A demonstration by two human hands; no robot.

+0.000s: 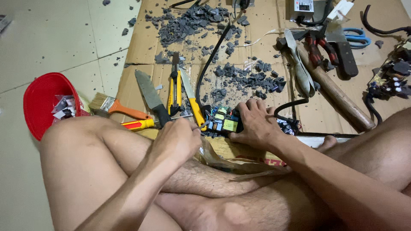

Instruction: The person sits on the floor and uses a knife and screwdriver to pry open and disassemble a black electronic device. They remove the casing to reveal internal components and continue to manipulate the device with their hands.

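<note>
a person sits cross-legged on a sheet of cardboard (pixel 137 51) on the floor. everything here is placed relative to the small circuit board (pixel 223 120) lying on it in front of the shins. far left of the board sits a red bowl (pixel 38 102), then a paintbrush (pixel 115 108), a big knife (pixel 150 95) and yellow-handled tools. just left of the board, the left hand (pixel 176 141) is clenched around a thin metal tool whose tip reaches toward the board's left edge. the board's long axis runs left to right, components facing up. the right hand (pixel 254 124) is clamped over its right end, pinning it down. grey rubble (pixel 248 79) lies behind it, a hammer (pixel 334 92) far right. if the tool slips off hard potting, i judge it could jab those holding fingers or skid the board sideways.
</note>
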